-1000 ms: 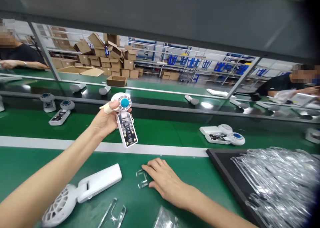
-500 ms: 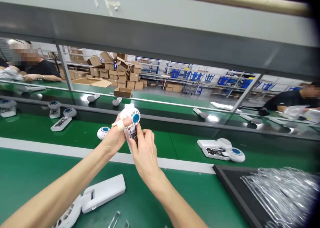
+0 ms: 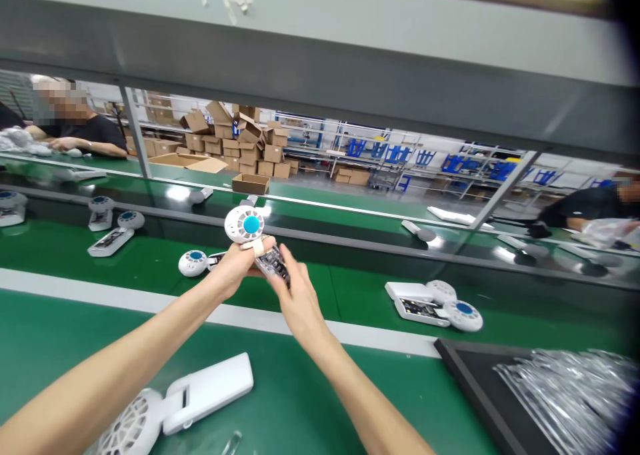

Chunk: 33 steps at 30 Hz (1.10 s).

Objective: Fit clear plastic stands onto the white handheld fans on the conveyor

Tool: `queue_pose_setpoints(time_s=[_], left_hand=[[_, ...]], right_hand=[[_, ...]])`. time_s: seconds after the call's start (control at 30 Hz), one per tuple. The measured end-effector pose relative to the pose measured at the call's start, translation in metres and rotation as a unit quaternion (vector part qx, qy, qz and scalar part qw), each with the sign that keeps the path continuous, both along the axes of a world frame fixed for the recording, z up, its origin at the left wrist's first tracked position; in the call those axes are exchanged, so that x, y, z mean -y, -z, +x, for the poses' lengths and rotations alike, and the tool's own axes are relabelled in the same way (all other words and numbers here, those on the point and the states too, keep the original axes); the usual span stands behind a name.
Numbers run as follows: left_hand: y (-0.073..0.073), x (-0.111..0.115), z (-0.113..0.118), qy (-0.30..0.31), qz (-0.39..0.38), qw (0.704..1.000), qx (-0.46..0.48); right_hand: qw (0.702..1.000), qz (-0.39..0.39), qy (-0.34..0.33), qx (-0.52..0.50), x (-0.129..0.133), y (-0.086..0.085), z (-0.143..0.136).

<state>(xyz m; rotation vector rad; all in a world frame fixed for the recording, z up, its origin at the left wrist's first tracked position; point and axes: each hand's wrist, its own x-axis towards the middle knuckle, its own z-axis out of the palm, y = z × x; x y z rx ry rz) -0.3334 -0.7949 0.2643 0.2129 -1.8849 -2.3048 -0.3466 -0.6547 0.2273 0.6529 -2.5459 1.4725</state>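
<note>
A white handheld fan [image 3: 244, 224] with a blue centre is held above the green belt, its handle uncovered so that circuitry shows. My left hand [image 3: 246, 260] grips it at the neck, a pale wrap round the thumb. Against the right side of the handle rests my right hand [image 3: 296, 283], fingers bent around its edge, so both hands are on the fan. Behind my left wrist lies another fan [image 3: 193, 263] on the belt. A closed white fan [image 3: 213, 390] lies on the near green table, partly under my left forearm.
Several fans [image 3: 423, 308] lie along the belt. At the lower right, a black tray [image 3: 467, 375] holds many clear plastic pieces [image 3: 575, 395]. A grey metal beam [image 3: 300, 75] crosses overhead. People sit across the line at left and right; cardboard boxes [image 3: 247, 152] are stacked behind.
The held fan has turned, its head shifting left and its open handle now facing up more. My right hand has moved slightly right. The fans on the belt have shifted left.
</note>
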Motion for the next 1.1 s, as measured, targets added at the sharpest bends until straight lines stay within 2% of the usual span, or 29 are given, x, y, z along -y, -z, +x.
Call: queue_pose_setpoints(time_s=[0.1, 0.2, 0.27, 0.33, 0.4, 0.43, 0.5, 0.53, 0.57, 0.6, 0.63, 0.67, 0.73, 0.77, 0.8, 0.87, 0.9, 1.0, 1.07, 1.1], left_hand=[[0.002, -0.012, 0.000, -0.071, 0.016, 0.996, -0.044], [0.006, -0.022, -0.009, -0.100, 0.020, 0.992, -0.070], [0.012, -0.023, -0.021, -0.097, 0.030, 0.993, -0.062], [0.020, -0.013, -0.034, -0.055, 0.004, 0.998, -0.024], [0.027, 0.010, -0.042, -0.040, -0.117, 0.992, 0.009], [0.031, 0.028, -0.043, -0.058, -0.189, 0.980, 0.015], [0.039, 0.073, -0.039, -0.154, -0.319, 0.935, 0.014], [0.043, 0.097, -0.034, -0.193, -0.340, 0.920, 0.021], [0.047, 0.121, -0.028, -0.241, -0.391, 0.887, 0.044], [0.052, 0.144, -0.022, -0.281, -0.424, 0.855, 0.101], [0.057, 0.163, -0.017, -0.287, -0.425, 0.843, 0.161], [0.061, 0.178, -0.011, -0.287, -0.407, 0.844, 0.200], [0.068, 0.198, -0.002, -0.266, -0.334, 0.874, 0.232], [0.070, 0.203, 0.002, -0.257, -0.297, 0.891, 0.228], [0.071, 0.205, 0.005, -0.252, -0.272, 0.902, 0.221], [0.071, 0.206, 0.012, -0.251, -0.254, 0.908, 0.221], [0.071, 0.206, 0.015, -0.256, -0.255, 0.904, 0.226], [0.073, 0.209, 0.022, -0.278, -0.265, 0.892, 0.237], [0.075, 0.212, 0.023, -0.287, -0.275, 0.885, 0.242], [0.076, 0.213, 0.023, -0.290, -0.285, 0.881, 0.242]], right_hand=[[0.988, -0.088, 0.109, 0.064, 0.012, 0.003, -0.026], [0.983, -0.079, 0.150, 0.074, 0.027, 0.007, -0.052], [0.982, -0.062, 0.160, 0.077, 0.034, 0.013, -0.067], [0.981, -0.032, 0.170, 0.092, 0.035, 0.021, -0.082], [0.976, 0.011, 0.185, 0.115, 0.029, 0.030, -0.098], [0.972, 0.037, 0.196, 0.125, 0.023, 0.034, -0.106], [0.964, 0.090, 0.212, 0.132, 0.007, 0.038, -0.118], [0.962, 0.115, 0.213, 0.128, -0.002, 0.039, -0.120], [0.961, 0.138, 0.208, 0.115, -0.010, 0.038, -0.118], [0.963, 0.157, 0.197, 0.097, -0.018, 0.035, -0.111], [0.965, 0.170, 0.184, 0.079, -0.025, 0.032, -0.098], [0.970, 0.180, 0.153, 0.050, -0.030, 0.028, -0.080], [0.980, 0.193, 0.016, -0.035, -0.037, 0.019, -0.028], [0.965, 0.199, -0.125, -0.116, -0.038, 0.016, 0.004], [0.917, 0.201, -0.283, -0.197, -0.039, 0.015, 0.037], [0.854, 0.211, -0.412, -0.236, -0.039, 0.017, 0.098], [0.813, 0.248, -0.458, -0.261, -0.037, 0.021, 0.122], [0.761, 0.306, -0.475, -0.319, -0.032, 0.033, 0.164], [0.756, 0.316, -0.462, -0.340, -0.028, 0.036, 0.169], [0.763, 0.316, -0.457, -0.331, -0.027, 0.036, 0.167]])
